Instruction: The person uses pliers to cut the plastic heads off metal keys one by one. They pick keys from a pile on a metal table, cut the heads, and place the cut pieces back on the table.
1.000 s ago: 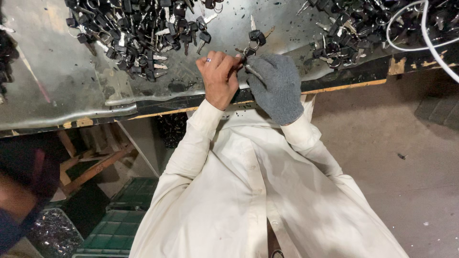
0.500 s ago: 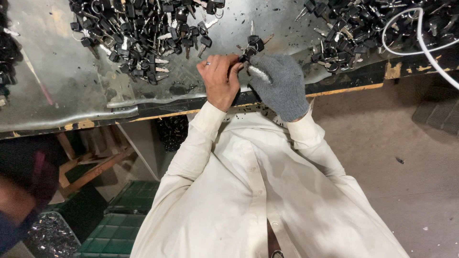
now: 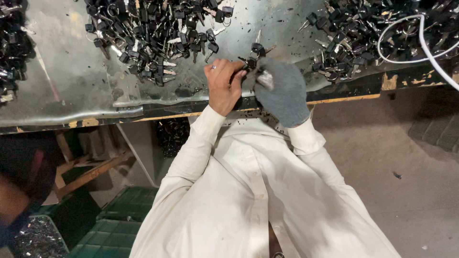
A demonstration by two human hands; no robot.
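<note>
Head view shows the bare left hand (image 3: 223, 85) and grey-gloved right hand (image 3: 282, 91) closed together on a small key bunch (image 3: 253, 55) above the metal-topped bench (image 3: 71, 91), seemingly mid-assembly, needing steady fingertip work

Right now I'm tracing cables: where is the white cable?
In the head view, the white cable loops over the pile of black-headed keys at the table's upper right, away from both hands.
</note>
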